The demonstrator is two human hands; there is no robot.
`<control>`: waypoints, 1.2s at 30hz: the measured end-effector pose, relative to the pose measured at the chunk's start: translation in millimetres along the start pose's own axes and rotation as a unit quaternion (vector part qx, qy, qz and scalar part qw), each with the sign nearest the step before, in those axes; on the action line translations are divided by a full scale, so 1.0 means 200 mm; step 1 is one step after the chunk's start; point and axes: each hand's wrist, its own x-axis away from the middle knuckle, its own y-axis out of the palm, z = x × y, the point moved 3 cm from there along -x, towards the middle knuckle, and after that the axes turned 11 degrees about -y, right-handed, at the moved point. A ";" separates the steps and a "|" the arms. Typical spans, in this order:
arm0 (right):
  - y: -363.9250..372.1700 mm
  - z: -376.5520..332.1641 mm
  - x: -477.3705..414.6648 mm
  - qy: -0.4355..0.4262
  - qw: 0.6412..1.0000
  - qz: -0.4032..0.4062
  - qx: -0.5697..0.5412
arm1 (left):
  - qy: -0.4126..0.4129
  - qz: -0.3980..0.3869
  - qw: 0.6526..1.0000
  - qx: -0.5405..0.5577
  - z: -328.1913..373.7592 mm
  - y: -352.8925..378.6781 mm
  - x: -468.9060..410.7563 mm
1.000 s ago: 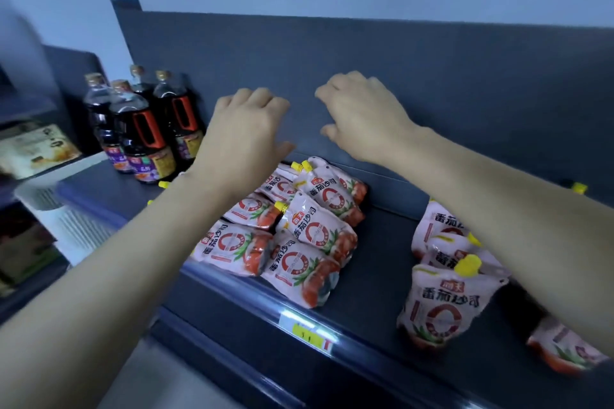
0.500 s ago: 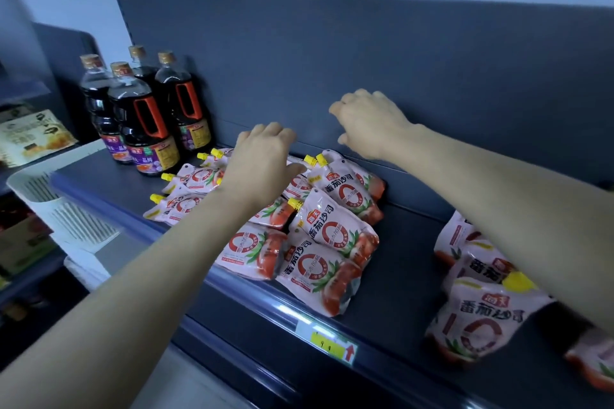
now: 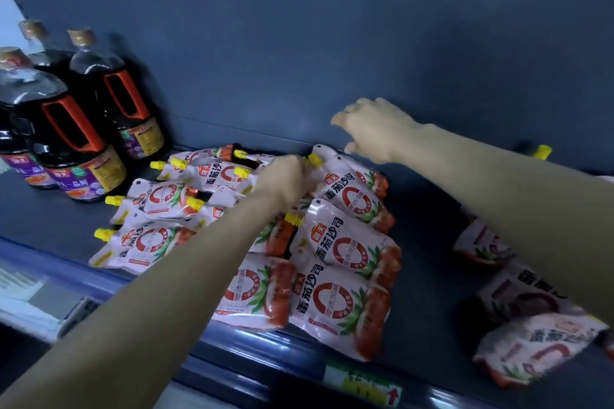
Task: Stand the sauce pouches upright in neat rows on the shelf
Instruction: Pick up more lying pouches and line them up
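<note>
Sauce pouches [image 3: 345, 242], white-and-red soft plastic with yellow spout caps, all lie flat on the dark grey metal shelf [image 3: 428, 262]; none visibly stands upright, so the rows are judged not yet begun. Count: about 9 pouches heaped at centre frame, at least 3 at lower right, 4 dark glass bottles [image 3: 66, 149] at left. Left hand [image 3: 285, 178] rests on the centre heap, its grip state not discernible. Right hand [image 3: 375, 129] hovers near the shelf's back panel, fingers loosely spread, holding nothing.
</note>
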 end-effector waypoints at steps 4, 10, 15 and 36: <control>0.07 0.00 -0.05 -0.005 0.999 -0.027 -0.037 | -0.047 -0.031 0.992 0.109 -0.01 0.08 -0.06; 0.15 0.03 -0.13 -0.002 0.993 -0.055 -0.100 | -0.075 -0.033 0.983 0.166 -0.03 0.10 -0.07; 0.20 0.02 -0.25 -0.030 0.985 -0.089 -0.142 | -0.098 -0.040 0.974 0.202 -0.12 0.10 0.01; 0.17 0.16 -0.25 -0.039 0.985 -0.121 -0.117 | -0.062 0.007 0.981 0.183 -0.10 0.00 0.14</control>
